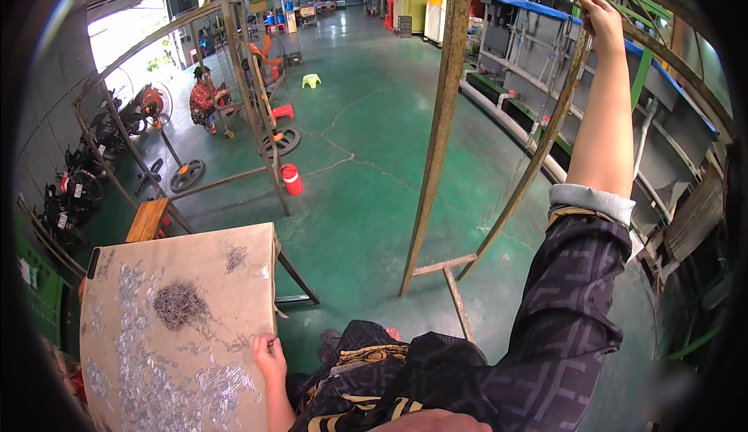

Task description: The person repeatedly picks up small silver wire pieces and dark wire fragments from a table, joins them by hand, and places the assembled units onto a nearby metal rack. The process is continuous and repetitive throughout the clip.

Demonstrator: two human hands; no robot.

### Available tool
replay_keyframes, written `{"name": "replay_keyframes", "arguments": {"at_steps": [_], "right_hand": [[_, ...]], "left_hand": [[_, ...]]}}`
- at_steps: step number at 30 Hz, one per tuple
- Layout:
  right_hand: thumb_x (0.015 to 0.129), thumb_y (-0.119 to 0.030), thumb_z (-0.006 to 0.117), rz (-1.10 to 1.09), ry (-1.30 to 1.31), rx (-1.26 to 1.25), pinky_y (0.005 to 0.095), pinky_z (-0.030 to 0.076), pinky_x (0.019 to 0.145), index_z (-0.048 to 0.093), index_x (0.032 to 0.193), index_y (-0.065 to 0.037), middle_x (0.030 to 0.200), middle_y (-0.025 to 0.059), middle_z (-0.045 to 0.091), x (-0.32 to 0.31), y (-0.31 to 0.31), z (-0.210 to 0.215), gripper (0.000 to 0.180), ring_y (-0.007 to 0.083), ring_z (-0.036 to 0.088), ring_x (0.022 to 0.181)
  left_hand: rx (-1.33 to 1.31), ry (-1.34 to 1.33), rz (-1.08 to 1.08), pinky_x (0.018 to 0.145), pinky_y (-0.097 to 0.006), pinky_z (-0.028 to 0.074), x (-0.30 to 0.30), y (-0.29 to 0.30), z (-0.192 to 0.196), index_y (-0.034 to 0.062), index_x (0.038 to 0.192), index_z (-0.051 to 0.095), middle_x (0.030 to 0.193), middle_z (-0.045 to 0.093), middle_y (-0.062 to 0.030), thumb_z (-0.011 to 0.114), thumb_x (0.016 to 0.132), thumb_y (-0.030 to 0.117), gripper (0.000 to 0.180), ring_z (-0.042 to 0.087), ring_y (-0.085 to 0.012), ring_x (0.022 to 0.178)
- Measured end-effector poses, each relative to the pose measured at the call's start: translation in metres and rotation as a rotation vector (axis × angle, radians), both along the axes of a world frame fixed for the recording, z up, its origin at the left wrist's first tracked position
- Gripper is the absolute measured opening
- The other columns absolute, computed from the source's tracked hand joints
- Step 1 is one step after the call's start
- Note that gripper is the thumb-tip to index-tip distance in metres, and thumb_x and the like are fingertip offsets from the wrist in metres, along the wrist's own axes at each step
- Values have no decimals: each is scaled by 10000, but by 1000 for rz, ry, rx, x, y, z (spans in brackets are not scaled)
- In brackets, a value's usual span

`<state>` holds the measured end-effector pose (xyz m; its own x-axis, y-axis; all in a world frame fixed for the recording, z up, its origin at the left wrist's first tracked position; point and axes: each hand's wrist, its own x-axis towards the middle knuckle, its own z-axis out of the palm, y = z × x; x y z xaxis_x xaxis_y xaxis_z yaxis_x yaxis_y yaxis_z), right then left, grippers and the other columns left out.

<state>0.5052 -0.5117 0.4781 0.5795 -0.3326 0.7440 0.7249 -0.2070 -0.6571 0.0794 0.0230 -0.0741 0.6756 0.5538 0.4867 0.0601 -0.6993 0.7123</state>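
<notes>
Few labels here: small white rectangular plates (68,192) with dark marks sit on the backs of the motorbikes parked in a row along the left wall, too small to make out further. A flat brown cardboard sheet (187,260) lies on the tabletop at lower left. A small white rectangular sticker (25,272) sits on the green panel at the far left edge; nothing else in view is clearly a package, sign or screen.
</notes>
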Motion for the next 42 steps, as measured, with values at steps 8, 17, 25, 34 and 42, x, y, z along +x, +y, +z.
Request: {"name": "replay_keyframes", "arguments": {"at_steps": [8,17,25,34,42], "right_hand": [[860,-273,732,-9,94,-17,215,259,424,700,940,-74,605,-58,495,9,-12,-2,217,35,401,475],[797,-220,794,-87,-20,105,205,293,433,717,1005,-12,653,-25,569,4,-13,-14,304,43,428,488],[819,-241,778,-202,-193,146,182,325,471,726,984,-8,683,-8,603,-35,-25,-58,290,32,462,526],[938,-255,630,-535,-136,233,206,285,456,692,842,-13,600,-33,511,-57,-53,-283,268,29,393,504],[795,-228,656,-612,780,125,319,398,544,682,684,-31,561,18,552,-80,-62,-545,227,110,464,535]], "left_hand": [[-10,-4,17,687,-336,477,0,0,0,-2,820,567,849,577,-116,623,761,-75,109,566,-262,764],[23,8,18,692,-345,472,0,2,-4,-5,829,574,840,577,-119,620,754,-80,115,566,-269,756],[9,6,9,701,-349,464,1,-1,0,-5,834,570,843,574,-124,609,757,-81,115,560,-277,757],[16,39,11,746,-367,455,1,-2,6,-7,835,563,855,575,-132,607,758,-74,111,557,-299,810],[-8,58,21,787,-390,452,-2,-2,5,-6,834,562,872,581,-138,622,746,-75,126,565,-328,854]]}}
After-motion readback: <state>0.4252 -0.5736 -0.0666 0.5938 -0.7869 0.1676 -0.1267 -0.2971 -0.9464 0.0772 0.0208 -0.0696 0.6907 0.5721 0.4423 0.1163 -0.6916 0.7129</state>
